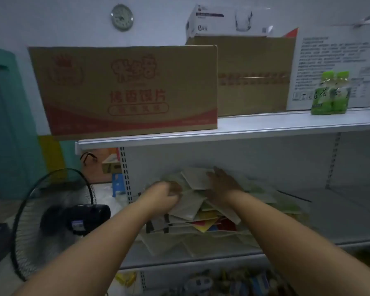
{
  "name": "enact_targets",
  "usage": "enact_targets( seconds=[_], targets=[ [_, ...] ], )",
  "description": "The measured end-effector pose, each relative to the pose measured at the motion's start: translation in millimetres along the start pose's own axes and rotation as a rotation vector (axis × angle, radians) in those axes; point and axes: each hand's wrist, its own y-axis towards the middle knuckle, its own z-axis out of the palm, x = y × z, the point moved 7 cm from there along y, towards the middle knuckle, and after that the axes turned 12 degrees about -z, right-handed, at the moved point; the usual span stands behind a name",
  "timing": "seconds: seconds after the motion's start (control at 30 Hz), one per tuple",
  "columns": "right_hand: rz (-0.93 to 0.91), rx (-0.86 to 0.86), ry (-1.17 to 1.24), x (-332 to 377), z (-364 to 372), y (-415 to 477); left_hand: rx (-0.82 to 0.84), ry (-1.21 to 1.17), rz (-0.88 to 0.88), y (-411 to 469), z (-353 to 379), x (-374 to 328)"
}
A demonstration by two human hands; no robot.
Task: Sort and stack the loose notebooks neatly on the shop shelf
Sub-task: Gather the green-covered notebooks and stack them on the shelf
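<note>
Loose notebooks (201, 218) sprawl on the shelf (329, 223) under both hands. The left hand (165, 194) grips their left edge; the right hand (221, 182) lies flat on a far pale notebook (195, 178).

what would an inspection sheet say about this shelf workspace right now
surface: white shelf, bare to the right of the pile
job's things: notebooks in a loose heap, overlapping at mixed angles, not yet stacked
clutter: cardboard box and green bottles on the upper shelf
grippers: left hand has its fingers curled on the heap's left side; right hand lies flat on a pale notebook at the top
cables: nothing seen
surroundings: floor fan at the left, wall clock above
</note>
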Motion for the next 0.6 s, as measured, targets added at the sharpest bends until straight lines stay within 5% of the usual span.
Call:
enact_targets(
  seconds=[0.13,0.27,0.4,0.53,0.6],
  targets=[
    [-0.137,0.012,-0.054,-2.2,7.5,16.2,-0.018,-0.213,-0.129,19.7,4.2,-3.3],
    [-0.203,-0.321,-0.044,-10.2,-35.2,21.7,0.027,-0.774,-0.42,35.2,16.3,-3.5],
    [-0.268,-0.376,0.08,12.5,-73.4,29.9,0.248,-0.886,-0.363,36.4,48.4,-40.1],
    [-0.35,-0.132,0.396,47.7,-67.9,37.7,-0.111,-0.739,-0.459,45.6,61.7,-51.1],
    [-0.442,-0.033,0.661,52.7,-58.4,38.0,-0.355,-1.01,-0.42,41.7,49.5,-37.1]
  ],
)
